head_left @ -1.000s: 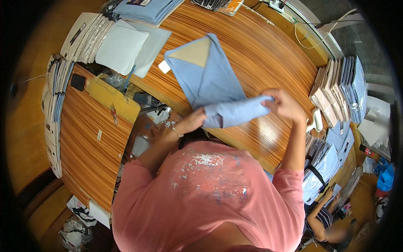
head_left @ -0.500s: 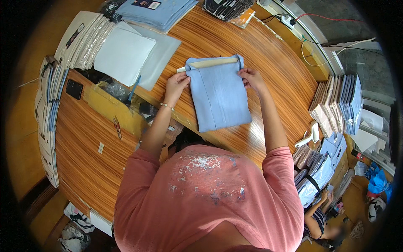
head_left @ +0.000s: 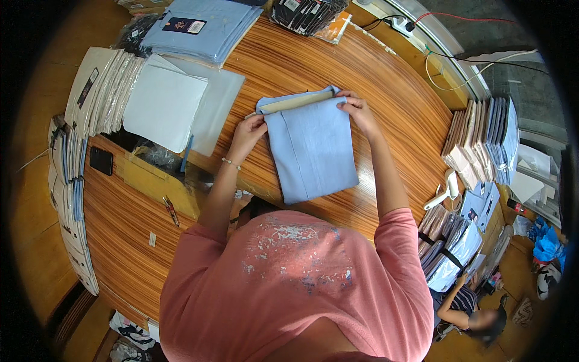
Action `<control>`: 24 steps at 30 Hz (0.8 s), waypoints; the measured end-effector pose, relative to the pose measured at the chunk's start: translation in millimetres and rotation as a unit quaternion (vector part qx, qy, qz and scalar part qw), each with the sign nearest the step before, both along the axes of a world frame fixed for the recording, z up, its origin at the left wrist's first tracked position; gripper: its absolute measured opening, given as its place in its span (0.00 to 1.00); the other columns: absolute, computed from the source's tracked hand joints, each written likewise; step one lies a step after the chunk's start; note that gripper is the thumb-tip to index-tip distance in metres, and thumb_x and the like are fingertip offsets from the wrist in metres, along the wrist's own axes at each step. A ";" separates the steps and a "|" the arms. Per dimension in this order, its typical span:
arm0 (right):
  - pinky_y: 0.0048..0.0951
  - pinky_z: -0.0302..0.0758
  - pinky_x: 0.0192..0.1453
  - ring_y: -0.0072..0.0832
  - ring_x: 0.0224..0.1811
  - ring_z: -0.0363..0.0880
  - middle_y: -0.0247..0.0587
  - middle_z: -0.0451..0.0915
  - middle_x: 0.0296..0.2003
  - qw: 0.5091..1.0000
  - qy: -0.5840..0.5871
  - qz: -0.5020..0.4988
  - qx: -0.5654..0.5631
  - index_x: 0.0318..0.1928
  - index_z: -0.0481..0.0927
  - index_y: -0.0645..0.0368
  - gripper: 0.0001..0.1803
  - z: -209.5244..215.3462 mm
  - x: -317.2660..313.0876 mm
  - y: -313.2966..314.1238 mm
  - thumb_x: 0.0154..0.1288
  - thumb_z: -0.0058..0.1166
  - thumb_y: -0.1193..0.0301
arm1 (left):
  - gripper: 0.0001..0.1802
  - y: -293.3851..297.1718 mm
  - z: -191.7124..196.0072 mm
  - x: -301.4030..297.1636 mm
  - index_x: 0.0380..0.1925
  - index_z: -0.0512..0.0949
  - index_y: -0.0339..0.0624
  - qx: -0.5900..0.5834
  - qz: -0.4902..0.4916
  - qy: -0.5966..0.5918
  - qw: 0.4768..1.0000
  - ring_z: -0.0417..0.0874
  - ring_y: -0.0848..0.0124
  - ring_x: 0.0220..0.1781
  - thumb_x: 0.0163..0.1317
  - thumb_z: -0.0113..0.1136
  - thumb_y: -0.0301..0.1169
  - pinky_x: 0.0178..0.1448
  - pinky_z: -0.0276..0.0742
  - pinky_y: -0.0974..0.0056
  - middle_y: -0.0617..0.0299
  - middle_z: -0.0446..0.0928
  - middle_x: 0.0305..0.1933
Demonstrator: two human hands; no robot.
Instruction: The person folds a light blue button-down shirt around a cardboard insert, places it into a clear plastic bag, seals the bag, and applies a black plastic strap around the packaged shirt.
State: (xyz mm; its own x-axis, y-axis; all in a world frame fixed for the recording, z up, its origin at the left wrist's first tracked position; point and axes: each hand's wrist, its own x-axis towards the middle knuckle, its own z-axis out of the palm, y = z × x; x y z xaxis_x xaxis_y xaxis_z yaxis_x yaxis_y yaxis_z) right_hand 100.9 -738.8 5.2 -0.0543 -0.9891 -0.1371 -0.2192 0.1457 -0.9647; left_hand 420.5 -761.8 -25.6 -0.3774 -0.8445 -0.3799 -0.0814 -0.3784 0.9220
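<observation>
A folded light-blue cloth garment (head_left: 313, 151) lies before me on the wood-grain table, with a cream-coloured inner layer (head_left: 298, 104) showing along its far edge. My left hand (head_left: 247, 135) pinches the garment's far left corner, its fingers closed on the fold. At the far right corner, my right hand (head_left: 360, 113) grips the cloth between thumb and fingers. The layers beneath that corner are partly hidden by the fold and fingers.
White sheets (head_left: 163, 99) and bagged cream garments (head_left: 96, 90) lie left; blue garments (head_left: 199, 27) are stacked behind. A phone (head_left: 101, 161) and thread snips (head_left: 170, 211) sit left. A lint roller (head_left: 445, 192) lies right, near garment piles (head_left: 476, 142). Another person (head_left: 461, 308) is at lower right.
The garment's upper layer has shifted toward me and turned slightly, baring more of the far edge. My right hand has moved inward over the corner. The whole view has shifted a little.
</observation>
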 end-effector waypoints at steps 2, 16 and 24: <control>0.22 0.71 0.43 0.23 0.30 0.76 0.34 0.80 0.30 0.998 -0.050 -0.026 0.036 0.35 0.83 0.65 0.10 -5.2 0.0 0.1 0.57 0.56 0.71 | 0.15 -0.1 -6.4 0.0 0.45 0.75 0.30 -0.031 -0.004 0.009 0.999 0.77 0.78 0.37 0.61 0.56 0.28 0.38 0.73 0.74 0.62 0.79 0.38; 0.19 0.68 0.37 0.15 0.31 0.73 0.31 0.81 0.31 0.985 -0.061 -0.047 0.157 0.38 0.83 0.62 0.10 -13.6 -6.7 -14.9 0.55 0.59 0.73 | 0.12 -8.8 9.9 -19.7 0.44 0.72 0.34 -0.125 0.028 -0.179 0.975 0.80 0.60 0.34 0.64 0.46 0.28 0.39 0.73 0.62 0.47 0.78 0.34; 0.20 0.68 0.34 0.16 0.29 0.74 0.29 0.82 0.30 0.979 -0.123 -0.099 0.131 0.38 0.84 0.58 0.09 -20.2 -5.8 -18.8 0.55 0.60 0.71 | 0.15 -25.9 -15.6 -19.9 0.46 0.71 0.31 -0.109 0.050 -0.235 0.965 0.81 0.62 0.37 0.65 0.44 0.30 0.42 0.75 0.59 0.47 0.79 0.36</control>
State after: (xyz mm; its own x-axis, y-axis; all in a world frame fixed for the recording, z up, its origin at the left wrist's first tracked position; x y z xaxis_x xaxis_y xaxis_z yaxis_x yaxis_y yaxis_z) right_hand 95.1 -757.6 -15.0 -0.1751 -0.8913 -0.4183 0.0736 0.4118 -0.9083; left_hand 400.6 -787.6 -41.2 -0.1196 -0.9466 -0.2993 -0.4831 -0.2079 0.8505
